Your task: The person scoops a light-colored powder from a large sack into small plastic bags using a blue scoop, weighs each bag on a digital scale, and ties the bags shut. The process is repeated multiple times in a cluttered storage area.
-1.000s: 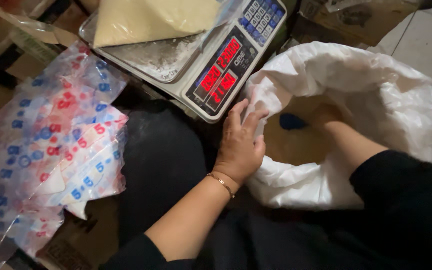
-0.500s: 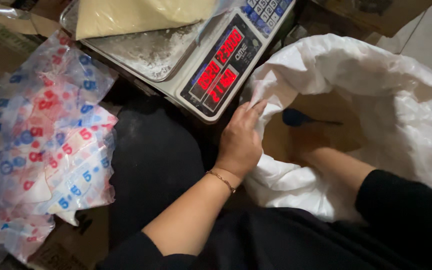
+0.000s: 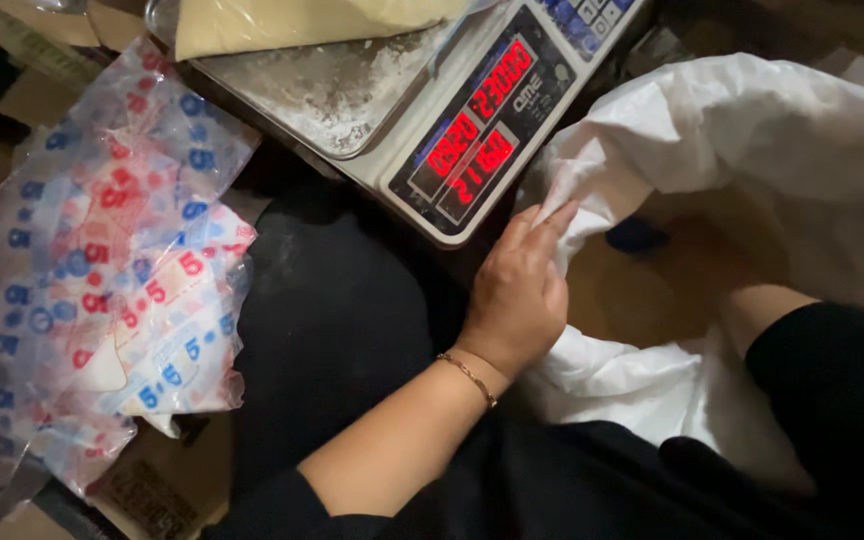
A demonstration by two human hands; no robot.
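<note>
My left hand (image 3: 520, 290) grips the rolled rim of a large white sack (image 3: 752, 130) and holds its mouth apart; a thin gold bracelet circles the wrist. My right arm, in a black sleeve, reaches down into the sack, and the right hand is hidden inside it. Tan powder (image 3: 672, 285) fills the sack's bottom, with a dark blue scoop handle (image 3: 637, 236) lying in it. Just beyond my left hand stands a digital scale (image 3: 472, 150) with red lit digits. On its dusty metal pan (image 3: 322, 85) lies a clear bag of the same tan powder (image 3: 292, 20).
A heap of clear plastic bags printed in red and blue (image 3: 102, 270) lies at the left on cardboard (image 3: 142, 480). A black surface (image 3: 342, 310) lies between the bags and my left arm.
The view has shifted closer and to the right. My left hand keeps its grip on the sack's rim. My right forearm has sunk deeper into the sack.
</note>
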